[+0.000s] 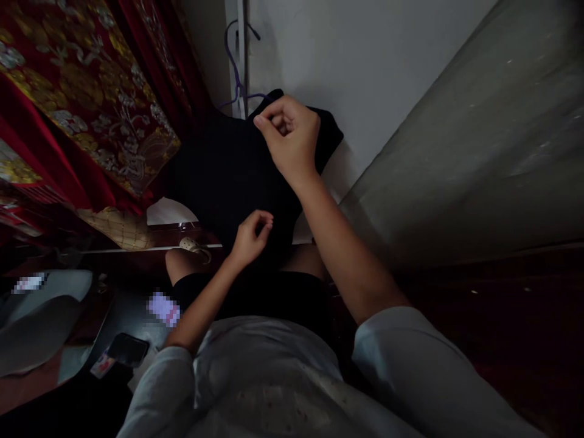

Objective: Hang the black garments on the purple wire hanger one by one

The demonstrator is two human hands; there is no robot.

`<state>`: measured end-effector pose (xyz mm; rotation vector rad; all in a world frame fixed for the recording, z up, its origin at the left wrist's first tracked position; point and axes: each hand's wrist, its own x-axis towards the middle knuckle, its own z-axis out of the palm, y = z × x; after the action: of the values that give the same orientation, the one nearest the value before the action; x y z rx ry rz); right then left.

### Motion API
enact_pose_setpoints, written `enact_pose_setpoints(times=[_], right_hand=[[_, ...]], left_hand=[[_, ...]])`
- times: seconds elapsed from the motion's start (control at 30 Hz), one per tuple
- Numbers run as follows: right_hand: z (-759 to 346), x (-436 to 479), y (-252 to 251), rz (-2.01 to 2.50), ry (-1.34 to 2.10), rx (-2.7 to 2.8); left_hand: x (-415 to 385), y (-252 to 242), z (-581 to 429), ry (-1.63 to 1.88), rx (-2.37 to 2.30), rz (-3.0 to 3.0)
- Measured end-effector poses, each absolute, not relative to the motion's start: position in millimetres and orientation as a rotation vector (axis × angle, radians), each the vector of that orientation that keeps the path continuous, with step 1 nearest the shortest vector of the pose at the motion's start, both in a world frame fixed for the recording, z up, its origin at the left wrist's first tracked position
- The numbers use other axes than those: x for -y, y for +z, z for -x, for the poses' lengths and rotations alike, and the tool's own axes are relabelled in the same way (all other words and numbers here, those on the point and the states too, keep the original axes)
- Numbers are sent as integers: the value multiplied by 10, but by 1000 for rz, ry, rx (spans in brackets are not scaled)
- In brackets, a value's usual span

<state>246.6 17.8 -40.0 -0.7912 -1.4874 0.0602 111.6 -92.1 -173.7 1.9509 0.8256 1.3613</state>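
A black garment (219, 170), seemingly a shirt, hangs on a purple hanger (238, 76) in front of me. My right hand (294, 137) is raised before its upper right part, thumb and forefinger pinched together and the other fingers curled. Anything in that pinch is too small or dark to make out. Lower down, my left hand (252, 236) is closed in a similar pinch against the dark cloth. Whether those fingertips grip the fabric or something thin is not visible.
Red embroidered cloth (82, 79) hangs at the left, close to the garment. A pale wall (347, 61) and a grey sheet-like surface (493, 146) stand at the right. Lower left, a dark phone (128, 350) lies near a chair (77, 283). A beige clog (189, 245) is beyond my knee.
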Motion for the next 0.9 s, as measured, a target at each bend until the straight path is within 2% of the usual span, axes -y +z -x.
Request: enact_pose_setpoints(times=[0.17, 0.3, 0.4, 0.57, 0.8, 0.9], right_hand=[[-2493, -45, -395, 780, 43, 1611], [-2536, -24, -356, 781, 33, 1759], [-2543, 5, -322, 775, -11, 1843], [-2467, -10, -402, 846, -119, 1944], [-2502, 31, -990, 888, -132, 2283], [-2512, 149, -1132, 859, -147, 2278]], left_hand=[[388, -801, -804, 1725, -716, -2098], [66, -307, -678, 1529, -676, -2233], [-56, -231, -630, 1460, -692, -2221], [-67, -182, -695, 1564, -841, -1874], [49, 331, -391, 1699, -1040, -1740], [8, 273, 115, 1786, -1106, -1564]])
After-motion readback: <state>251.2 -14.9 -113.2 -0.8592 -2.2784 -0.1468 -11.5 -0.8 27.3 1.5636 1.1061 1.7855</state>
